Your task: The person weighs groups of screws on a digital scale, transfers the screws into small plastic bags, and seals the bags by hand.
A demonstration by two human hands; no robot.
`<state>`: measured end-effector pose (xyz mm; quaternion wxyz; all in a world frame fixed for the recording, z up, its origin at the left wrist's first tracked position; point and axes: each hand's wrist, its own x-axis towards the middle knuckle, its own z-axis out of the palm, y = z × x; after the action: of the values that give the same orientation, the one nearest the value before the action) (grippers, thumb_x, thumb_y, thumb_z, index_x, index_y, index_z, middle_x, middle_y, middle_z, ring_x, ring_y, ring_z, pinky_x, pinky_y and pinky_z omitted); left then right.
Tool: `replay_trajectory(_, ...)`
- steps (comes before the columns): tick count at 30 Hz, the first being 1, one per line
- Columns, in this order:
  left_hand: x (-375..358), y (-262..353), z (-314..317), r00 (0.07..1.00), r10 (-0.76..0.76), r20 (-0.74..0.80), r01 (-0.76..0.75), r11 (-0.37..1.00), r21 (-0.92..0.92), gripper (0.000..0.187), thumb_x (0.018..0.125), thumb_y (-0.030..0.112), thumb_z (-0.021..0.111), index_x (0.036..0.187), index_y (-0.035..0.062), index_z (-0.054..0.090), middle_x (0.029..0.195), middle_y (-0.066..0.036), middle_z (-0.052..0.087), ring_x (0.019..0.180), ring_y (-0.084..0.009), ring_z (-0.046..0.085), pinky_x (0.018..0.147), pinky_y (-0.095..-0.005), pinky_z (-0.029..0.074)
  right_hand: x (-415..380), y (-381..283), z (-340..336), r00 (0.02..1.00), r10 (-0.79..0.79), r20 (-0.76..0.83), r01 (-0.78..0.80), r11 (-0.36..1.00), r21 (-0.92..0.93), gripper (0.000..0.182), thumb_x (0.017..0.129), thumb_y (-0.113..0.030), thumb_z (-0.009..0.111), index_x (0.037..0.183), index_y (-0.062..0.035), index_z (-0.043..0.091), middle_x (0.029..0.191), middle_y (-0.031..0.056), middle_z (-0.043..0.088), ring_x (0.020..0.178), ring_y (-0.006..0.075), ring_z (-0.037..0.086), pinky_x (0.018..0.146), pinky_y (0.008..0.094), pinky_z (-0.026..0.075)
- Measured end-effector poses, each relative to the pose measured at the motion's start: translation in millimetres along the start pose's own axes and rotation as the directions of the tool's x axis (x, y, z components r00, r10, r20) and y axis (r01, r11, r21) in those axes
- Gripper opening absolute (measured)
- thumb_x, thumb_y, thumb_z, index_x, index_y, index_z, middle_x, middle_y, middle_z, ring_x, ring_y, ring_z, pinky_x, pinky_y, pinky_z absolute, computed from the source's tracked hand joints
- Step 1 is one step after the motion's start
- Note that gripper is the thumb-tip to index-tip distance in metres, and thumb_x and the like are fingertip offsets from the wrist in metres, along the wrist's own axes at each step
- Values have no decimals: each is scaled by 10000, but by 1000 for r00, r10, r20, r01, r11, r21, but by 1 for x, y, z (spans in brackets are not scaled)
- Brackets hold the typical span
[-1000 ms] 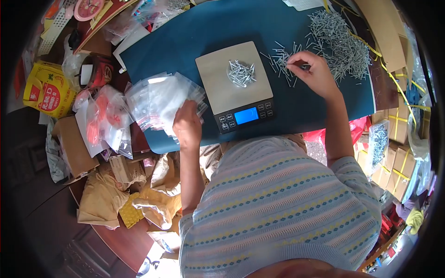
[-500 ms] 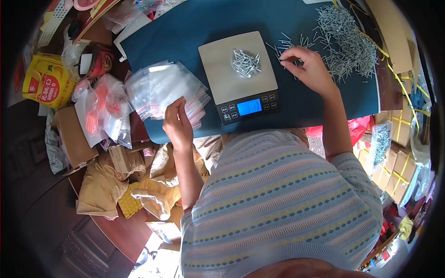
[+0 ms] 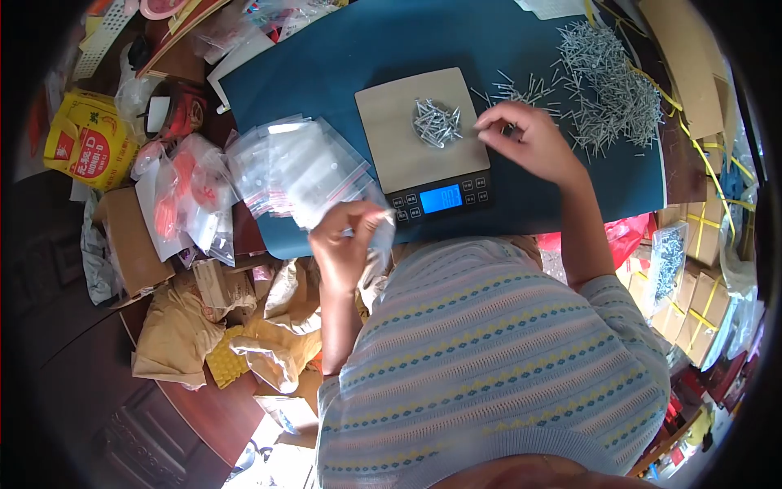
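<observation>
Silver metal fasteners (image 3: 437, 126), thin like nails or screws, lie in a small round heap on the beige plate of the black digital scale (image 3: 391, 155), in what seems to be a clear shallow dish. In the head view, this heap is to the left of the right hand (image 3: 533, 147), whose fingertips are just beside it, apart from it and near the right edge of the plate. The heap has no clear long axis, because its pieces point in many directions. The right hand is the nearer one; the left hand (image 3: 338, 244) is lower and farther to the left.

The right hand is palm down, with the forearm coming up from the lower right, and its thumb and forefinger point at the heap. These two fingertips are close together, but I cannot tell if they touch or have some small piece between them.

The left hand is in front of the fanned stack of clear zip bags (image 3: 301, 167), near the lower left corner of the scale. Its thumb and forefinger pinch one clear plastic bag (image 3: 381, 236), which hangs partly over the edge of the dark blue-green table mat (image 3: 562, 200). Loose scattered fasteners (image 3: 525, 90) and a large silver pile (image 3: 611, 94) lie beyond the right hand.
</observation>
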<state>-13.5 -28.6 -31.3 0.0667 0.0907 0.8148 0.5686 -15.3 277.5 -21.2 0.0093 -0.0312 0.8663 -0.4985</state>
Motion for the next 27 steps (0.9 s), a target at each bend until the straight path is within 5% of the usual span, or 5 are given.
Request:
replay_trajectory(5,-6,19,20,928,155,340,-54,956,-289,280,776,12,741,1046,-13,668,862,-80,696,776,-114,674,646,-217,498,-2,-32,40,914,-166,370,39,944,327,220,901,-254,635,948,-39,632,892,58,656,795,125,629,628,260,488)
replay_trajectory(9,-12,17,31,969,167,183,-42,839,-542,122,809,-5,713,882,-8,615,762,-31,627,670,-61,584,626,-199,465,-9,-37,60,872,-308,381,105,877,469,270,910,-235,631,743,-27,591,639,11,542,582,116,489,535,290,393)
replay_trajectory(13,-1,16,22,897,289,333,-206,942,-263,190,770,-2,741,765,36,555,751,-36,553,655,-117,531,618,-269,445,-8,-32,57,938,-315,145,233,881,412,271,906,-195,635,704,-19,595,601,28,520,549,95,466,504,281,364)
replay_trajectory(17,13,28,11,856,513,66,-498,852,-163,212,752,3,727,702,53,527,790,-68,569,935,-289,596,805,-393,462,1,-26,48,966,-189,176,125,939,320,204,911,-200,629,797,-30,637,669,25,583,570,82,499,513,259,386)
replay_trajectory(27,9,11,-20,881,455,131,-469,877,106,138,828,44,686,799,32,552,1233,-232,568,1105,-359,555,956,-448,398,29,1,37,964,-264,-22,242,911,-335,133,832,-170,673,949,-118,640,934,34,613,742,221,616,650,328,480)
